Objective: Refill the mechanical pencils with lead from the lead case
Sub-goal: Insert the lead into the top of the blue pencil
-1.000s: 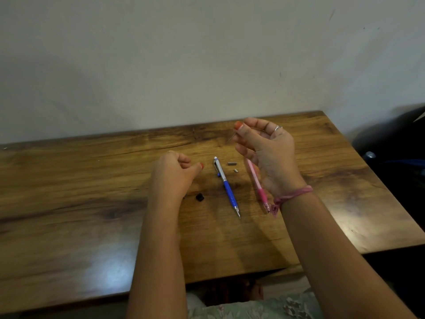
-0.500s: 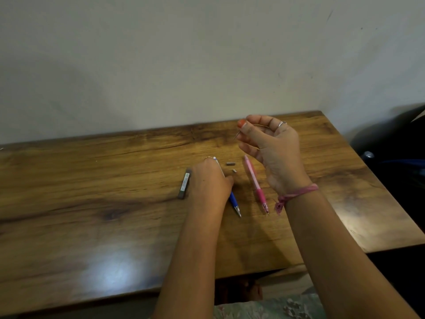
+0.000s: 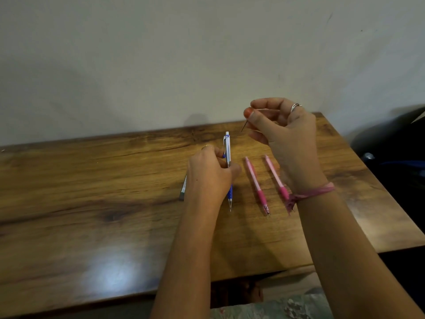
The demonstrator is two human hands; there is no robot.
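since half a second ago left hand (image 3: 210, 174) has closed its fingers around the blue pencil (image 3: 228, 157) and tipped its cap end up off the counter (image 3: 92, 203), tip pointing down toward the near edge. right hand (image 3: 282, 134) stays raised, thumb and fingers pinching a thin lead (image 3: 243, 126). lead case (image 3: 183, 189) lies just left of left wrist. two pink pencils (image 3: 255, 184) appear beside each other, possibly motion blur.

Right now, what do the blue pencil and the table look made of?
Blue pencil in the left hand: silvery upper barrel with a sheen, metal or metallic plastic; the blue grip looks like rubber or plastic. Table: wood grain under a glossy finish that reflects light; could be laminate.
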